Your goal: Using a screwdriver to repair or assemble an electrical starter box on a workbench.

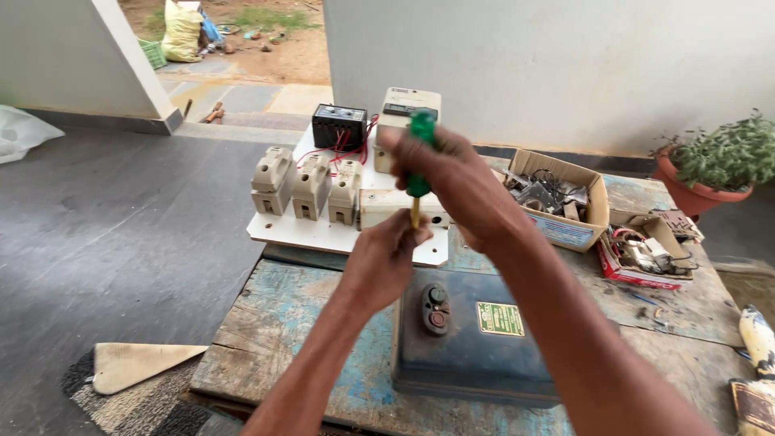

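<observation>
Right now the green-handled screwdriver (418, 173) stands near upright w/ its long axis vertical, tip pointing down at the top rear edge of the dark blue metal starter box (476, 335). Right hand (452, 182) is wrapped closed round the handle, directly above the box's back edge. Left hand (386, 258) sits lower, fingers pinched on the yellow shaft just above the box, so it's the nearer one to the tip.

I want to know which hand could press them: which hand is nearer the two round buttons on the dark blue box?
Left. The left hand sits just above-left of the buttons; the right hand is higher, gripping the screwdriver.
</observation>
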